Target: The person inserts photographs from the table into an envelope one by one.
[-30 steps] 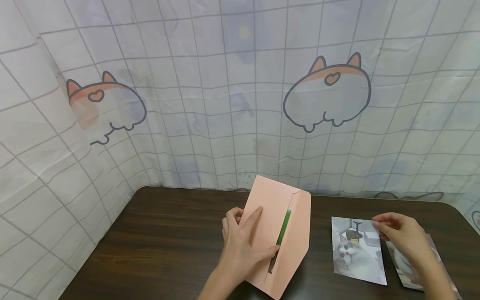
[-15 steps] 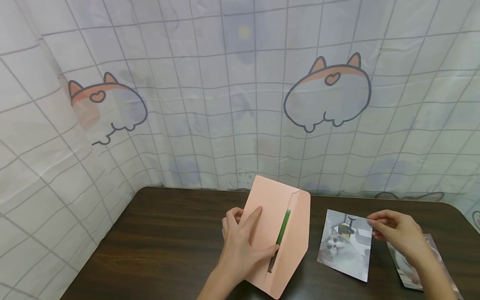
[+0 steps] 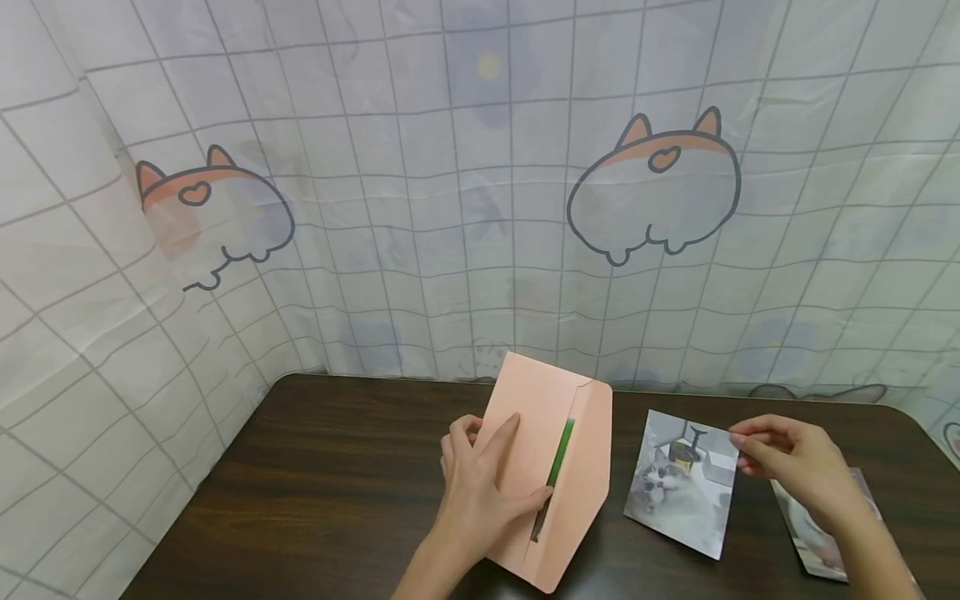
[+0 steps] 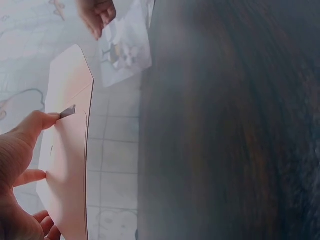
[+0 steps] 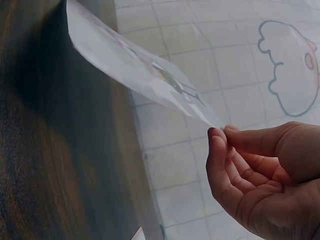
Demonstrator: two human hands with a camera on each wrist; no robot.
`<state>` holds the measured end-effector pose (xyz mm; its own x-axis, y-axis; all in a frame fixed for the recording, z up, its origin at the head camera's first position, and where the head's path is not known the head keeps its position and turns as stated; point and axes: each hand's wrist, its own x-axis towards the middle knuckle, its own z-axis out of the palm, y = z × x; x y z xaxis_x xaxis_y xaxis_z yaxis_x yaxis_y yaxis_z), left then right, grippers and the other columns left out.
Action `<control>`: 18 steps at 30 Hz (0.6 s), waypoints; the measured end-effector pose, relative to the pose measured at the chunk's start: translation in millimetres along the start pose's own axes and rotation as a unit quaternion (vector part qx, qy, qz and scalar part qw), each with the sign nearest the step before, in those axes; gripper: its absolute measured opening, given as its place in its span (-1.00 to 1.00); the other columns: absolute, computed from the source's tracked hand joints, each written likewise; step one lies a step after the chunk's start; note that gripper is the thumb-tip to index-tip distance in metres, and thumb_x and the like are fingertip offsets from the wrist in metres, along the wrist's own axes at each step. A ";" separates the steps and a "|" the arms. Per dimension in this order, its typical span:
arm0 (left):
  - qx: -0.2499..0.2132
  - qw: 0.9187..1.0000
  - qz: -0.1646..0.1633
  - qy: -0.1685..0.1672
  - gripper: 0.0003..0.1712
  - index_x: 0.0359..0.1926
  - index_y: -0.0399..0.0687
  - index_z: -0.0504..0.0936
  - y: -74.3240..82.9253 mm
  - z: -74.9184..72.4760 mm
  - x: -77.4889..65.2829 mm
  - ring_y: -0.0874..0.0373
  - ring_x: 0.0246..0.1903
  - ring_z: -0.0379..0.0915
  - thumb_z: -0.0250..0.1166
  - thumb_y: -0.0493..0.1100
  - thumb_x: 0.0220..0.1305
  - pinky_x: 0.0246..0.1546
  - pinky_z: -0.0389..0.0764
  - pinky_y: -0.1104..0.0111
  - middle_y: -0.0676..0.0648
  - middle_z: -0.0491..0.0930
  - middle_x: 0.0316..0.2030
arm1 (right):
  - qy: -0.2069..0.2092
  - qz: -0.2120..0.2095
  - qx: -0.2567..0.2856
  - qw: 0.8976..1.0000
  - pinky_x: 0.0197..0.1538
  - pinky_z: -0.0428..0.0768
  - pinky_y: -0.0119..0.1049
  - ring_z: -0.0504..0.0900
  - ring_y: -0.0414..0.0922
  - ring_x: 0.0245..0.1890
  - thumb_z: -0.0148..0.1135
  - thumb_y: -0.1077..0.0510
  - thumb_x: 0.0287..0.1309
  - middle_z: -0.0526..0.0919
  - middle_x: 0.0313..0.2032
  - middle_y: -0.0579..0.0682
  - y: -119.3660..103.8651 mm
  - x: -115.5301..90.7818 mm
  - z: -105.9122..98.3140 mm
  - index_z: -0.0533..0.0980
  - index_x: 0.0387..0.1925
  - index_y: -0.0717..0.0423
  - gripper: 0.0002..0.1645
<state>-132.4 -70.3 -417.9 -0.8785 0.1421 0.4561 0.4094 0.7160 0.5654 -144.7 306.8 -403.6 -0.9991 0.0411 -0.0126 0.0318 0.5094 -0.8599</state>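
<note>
My left hand grips a pale pink envelope tilted above the table, its fingers behind and its thumb at the opening. Through that opening shows a narrow strip of something inside, green above and dark below. To the right, my right hand pinches a photo of a fluffy white and grey cat by its upper right edge. In the right wrist view the photo slants away from thumb and fingertip, held off the table. A gap separates it from the envelope.
More cat photos lie on the dark wood table at the right, partly hidden under my right forearm. Behind the table's far edge hangs a white gridded curtain with cartoon corgi prints.
My right hand has brought the photo leftward, towards the envelope, and tilted it clockwise. The envelope in my left hand has shifted only slightly left.
</note>
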 end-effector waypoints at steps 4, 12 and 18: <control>0.002 1.000 -0.004 -0.002 -0.05 0.36 0.01 0.62 -1.0 0.2 1.3 -0.16 0.14 0.17 0.72 0.02 -0.14 0.12 0.29 -0.05 -0.27 0.28 0.19 | -0.004 -0.004 -0.003 1.000 -0.25 0.73 -0.36 0.71 -0.26 -0.41 0.13 0.31 0.53 0.73 -0.33 -0.13 -3.5 -1.9 -1.5 0.51 0.07 0.59 -0.67; 0.002 1.000 -0.017 -0.008 -0.05 0.36 0.02 0.62 -4.9 1.8 0.1 -0.16 0.15 0.16 0.71 0.04 -0.13 0.13 0.28 -0.04 -0.26 0.27 0.19 | -0.013 -0.018 0.015 1.000 -0.25 0.72 -0.35 0.71 -0.24 -0.40 0.13 0.30 0.53 0.71 -0.32 -0.16 -6.2 -2.2 -3.5 0.50 0.08 0.57 -0.67; 0.002 1.000 -0.020 -0.015 -0.06 0.36 -0.02 0.61 -8.0 2.6 2.3 -0.18 0.15 0.16 0.69 0.03 -0.12 0.12 0.26 -0.04 -0.28 0.27 0.19 | -0.018 -0.031 0.019 0.999 -0.24 0.72 -0.35 0.72 -0.22 -0.38 0.14 0.28 0.53 0.71 -0.32 -0.19 -6.8 -5.3 -4.0 0.51 0.07 0.55 -0.67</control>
<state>-138.4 -73.9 -423.1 -0.9009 0.1344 0.4128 0.3735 0.7245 0.5793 -139.5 306.5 -395.6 -0.9995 -0.0205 0.0245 -0.0313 0.4766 -0.8786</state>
